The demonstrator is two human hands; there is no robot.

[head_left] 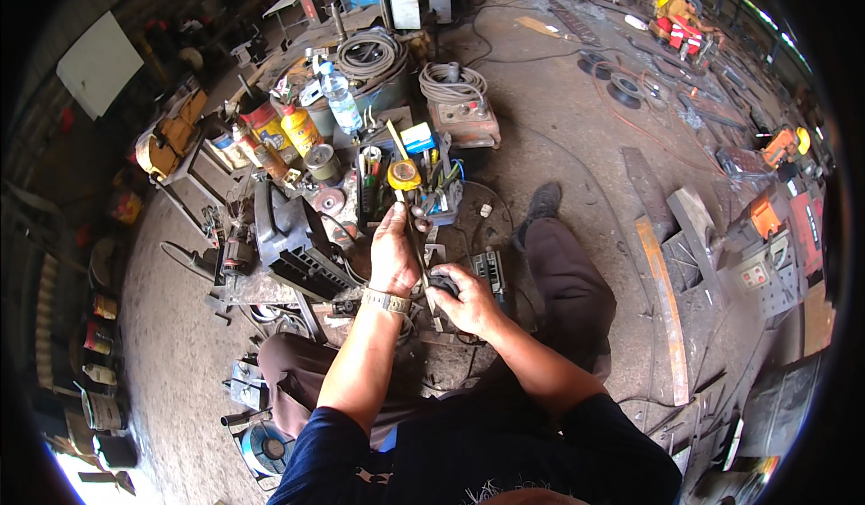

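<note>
My left hand (394,257), a watch on its wrist, is closed around a long thin metal bar (417,245) that slants down toward my right hand. My right hand (470,303) grips a dark rounded piece (442,283) against the bar's lower part. Whether that piece is joined to the bar I cannot tell. Just beyond my left fingertips lies a yellow tape measure (405,175). Beside it is a bin of hand tools (440,200) with pliers and coloured handles. A grinding disc (330,202) lies to the left, by a round tin (322,163).
A black-and-grey case (302,239) stands left of my arms. Behind the tools are a water bottle (341,100), a yellow bottle (301,132) and a red machine with coiled cable (461,118). Flat steel bars (665,311) lie at right. Another person (680,26) crouches far right.
</note>
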